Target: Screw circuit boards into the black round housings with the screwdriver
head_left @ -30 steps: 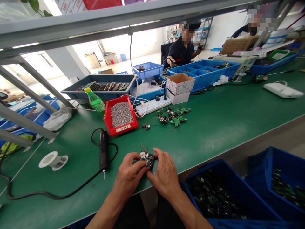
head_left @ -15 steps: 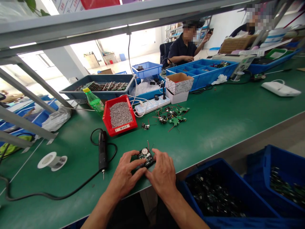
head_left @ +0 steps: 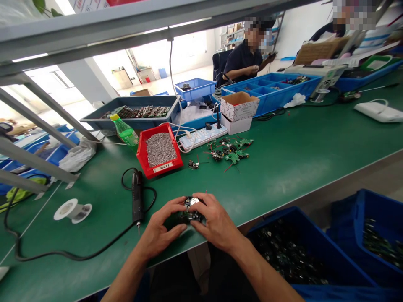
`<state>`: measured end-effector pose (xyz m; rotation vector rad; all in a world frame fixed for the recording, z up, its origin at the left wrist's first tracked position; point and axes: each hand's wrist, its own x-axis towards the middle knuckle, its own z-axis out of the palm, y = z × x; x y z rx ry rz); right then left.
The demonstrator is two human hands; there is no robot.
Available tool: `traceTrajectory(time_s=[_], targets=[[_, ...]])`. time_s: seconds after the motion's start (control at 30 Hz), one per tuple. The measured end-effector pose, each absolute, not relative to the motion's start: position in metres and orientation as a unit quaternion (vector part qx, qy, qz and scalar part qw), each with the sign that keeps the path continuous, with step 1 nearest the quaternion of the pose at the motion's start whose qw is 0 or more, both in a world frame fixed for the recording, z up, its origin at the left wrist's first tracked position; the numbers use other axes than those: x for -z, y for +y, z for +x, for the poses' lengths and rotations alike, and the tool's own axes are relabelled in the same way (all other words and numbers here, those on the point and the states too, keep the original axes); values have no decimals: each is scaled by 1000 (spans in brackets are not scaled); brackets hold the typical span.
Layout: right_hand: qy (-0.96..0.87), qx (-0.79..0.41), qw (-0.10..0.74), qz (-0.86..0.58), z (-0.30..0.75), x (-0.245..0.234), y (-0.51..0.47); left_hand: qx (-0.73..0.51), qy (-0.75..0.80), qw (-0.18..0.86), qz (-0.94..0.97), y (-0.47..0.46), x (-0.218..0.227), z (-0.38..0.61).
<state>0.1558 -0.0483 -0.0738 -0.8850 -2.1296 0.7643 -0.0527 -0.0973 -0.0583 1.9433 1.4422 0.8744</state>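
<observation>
A small black electronic assembly [head_left: 190, 214], with a round silver part and circuit board showing, is between my hands near the table's front edge. My left hand [head_left: 162, 228] curves round its left side, fingertips and thumb against it. From the right, my right hand [head_left: 215, 218] grips it, with fingers over its top and the thumb at its near edge. My fingers hide part of the assembly. Left of my hands lies a black electric screwdriver [head_left: 137, 199], its bit pointing toward me. Beyond them is a red bin [head_left: 160, 151] of small metal screws.
Several green circuit boards with wires [head_left: 233, 153] lie beyond my hands, near a power strip [head_left: 203, 137]. A solder spool [head_left: 73, 210] and a green bottle [head_left: 125, 132] are leftward. Blue crates [head_left: 343, 251] of parts stand low at right. A co-worker [head_left: 244, 58] sits across the table.
My right hand has shifted its fingers over the top of the assembly, which has turned. The view has moved slightly. The co-worker's raised hand has come down.
</observation>
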Motion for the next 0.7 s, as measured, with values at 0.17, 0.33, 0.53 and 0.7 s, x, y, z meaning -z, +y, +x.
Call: traceTrajectory(time_s=[0.17,0.33,0.53,0.7], targets=[[-825,-246,354,-365,151,75,-54,-320,543,280,724,-101,59,-56],[-821,-242,358,-372,151,80,-54,-297,531,265,748,-89,37,-63],[-806,-291,356,-374,149,80,-43,-333,665,59,666,3,5,-93],[-800,-295,357,-381,145,75,-37,-198,750,-8,630,94,3,-117]])
